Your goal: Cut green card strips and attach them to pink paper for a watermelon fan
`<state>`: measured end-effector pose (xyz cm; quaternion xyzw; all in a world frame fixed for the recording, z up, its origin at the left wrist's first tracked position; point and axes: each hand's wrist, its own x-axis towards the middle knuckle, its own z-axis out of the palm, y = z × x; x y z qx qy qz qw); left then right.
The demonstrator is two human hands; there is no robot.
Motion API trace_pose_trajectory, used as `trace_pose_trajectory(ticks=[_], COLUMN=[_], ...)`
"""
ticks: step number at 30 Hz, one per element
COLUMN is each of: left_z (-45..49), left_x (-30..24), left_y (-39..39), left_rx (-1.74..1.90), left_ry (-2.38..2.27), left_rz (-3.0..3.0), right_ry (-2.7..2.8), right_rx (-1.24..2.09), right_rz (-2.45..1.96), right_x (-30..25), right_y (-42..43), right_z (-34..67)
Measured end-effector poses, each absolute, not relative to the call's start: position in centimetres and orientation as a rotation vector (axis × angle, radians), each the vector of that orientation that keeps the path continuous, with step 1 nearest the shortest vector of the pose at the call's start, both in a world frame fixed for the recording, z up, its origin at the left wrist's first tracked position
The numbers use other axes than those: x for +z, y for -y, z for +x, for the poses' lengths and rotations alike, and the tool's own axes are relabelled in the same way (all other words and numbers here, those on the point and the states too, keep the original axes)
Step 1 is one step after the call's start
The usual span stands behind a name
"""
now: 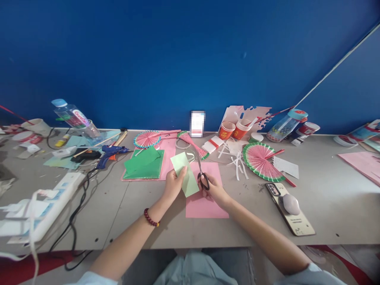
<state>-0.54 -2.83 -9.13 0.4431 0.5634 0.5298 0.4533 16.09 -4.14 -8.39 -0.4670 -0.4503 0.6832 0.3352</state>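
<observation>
My left hand pinches a pale green strip of paper by its left side, thumb on top, holding it tilted above the table. Just to the right, my right hand has its fingers in the black handles of a pair of scissors, whose blades point away from me. The blades stand apart from the green paper. Beneath both hands lies a sheet of pink paper. Green sheets rest in a stack to the left of my left hand.
Watermelon-patterned paper fans lie at the right and back. A blue glue gun and a white power strip with trailing cables are at the left. Red paper cups stand near the blue wall. A phone lies at the right.
</observation>
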Motion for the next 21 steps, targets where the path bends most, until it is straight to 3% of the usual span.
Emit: trace_pose_trajectory(ticks=[14, 21], left_z=[-3.2, -4.1], left_x=[-7.9, -6.0], left_y=[0.7, 0.4], left_rx=[1.537, 1.678], left_ry=[-1.426, -1.109], left_rz=[0.758, 0.384], right_ry=[1.080, 1.125], right_rx=[1.590, 1.507], right_rz=[-1.200, -1.242], right_x=[-8.4, -8.8], right_y=[3.8, 3.6], right_z=[16.4, 16.5])
